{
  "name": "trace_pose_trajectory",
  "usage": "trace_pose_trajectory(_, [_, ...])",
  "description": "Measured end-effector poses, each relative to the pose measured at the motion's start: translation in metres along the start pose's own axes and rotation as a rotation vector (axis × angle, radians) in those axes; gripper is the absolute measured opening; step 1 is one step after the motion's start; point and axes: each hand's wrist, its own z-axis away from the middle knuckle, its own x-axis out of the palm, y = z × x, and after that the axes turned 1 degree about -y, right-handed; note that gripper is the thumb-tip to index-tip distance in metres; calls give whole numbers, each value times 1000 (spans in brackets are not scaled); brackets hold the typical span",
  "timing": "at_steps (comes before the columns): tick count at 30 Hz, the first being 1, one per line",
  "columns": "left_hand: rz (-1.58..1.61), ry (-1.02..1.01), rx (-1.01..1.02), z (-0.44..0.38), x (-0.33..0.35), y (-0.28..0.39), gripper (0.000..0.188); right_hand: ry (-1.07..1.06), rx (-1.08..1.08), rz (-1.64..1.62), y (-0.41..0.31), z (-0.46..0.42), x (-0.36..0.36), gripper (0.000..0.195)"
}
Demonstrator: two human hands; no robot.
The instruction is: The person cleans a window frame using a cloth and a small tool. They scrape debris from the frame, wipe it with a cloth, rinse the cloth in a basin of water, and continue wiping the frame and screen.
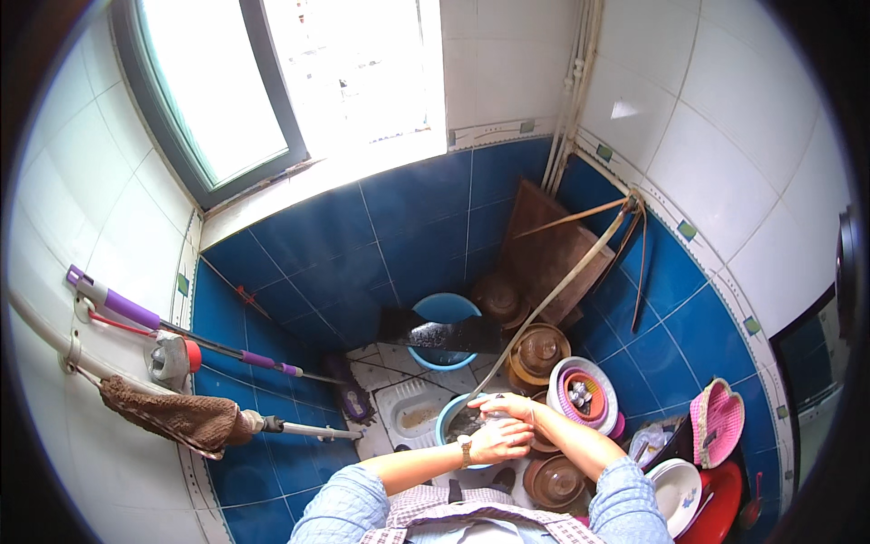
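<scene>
My left hand point(501, 442), with a wristwatch at the wrist, is over the right part of a light blue plastic basin point(443, 423). Just above it my right hand point(506, 406) reaches across, close to the end of a pale hose point(544, 304) that runs down from the wall tap point(633, 197). The hands are close together, and whether either holds something cannot be told. Dark contents show in the basin, partly hidden by the hands. A second blue basin point(445, 304) stands farther back, with a dark, shiny sheet point(435, 332) across it.
A squat toilet point(406, 408) is set in the tiled floor left of the near basin. Brown lidded jars point(540, 350) and stacked plastic bowls point(557, 381) stand at the right. A mop point(204, 336) and a brown cloth point(170, 411) hang at left; a brown board point(554, 251) leans behind.
</scene>
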Motion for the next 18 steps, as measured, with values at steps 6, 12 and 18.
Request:
trace_pose_trajectory(6, [-77,-243,150,-7,10,-17,20,124,72,262,-15,1,2,29])
trace_pose_trajectory(12, [-91,-302,158,0,36,-22,16,250,82,535,2,-14,1,26])
trace_pose_trajectory(18, [59,-365,114,-13,8,-31,13,310,90,197,-5,-10,-7,24])
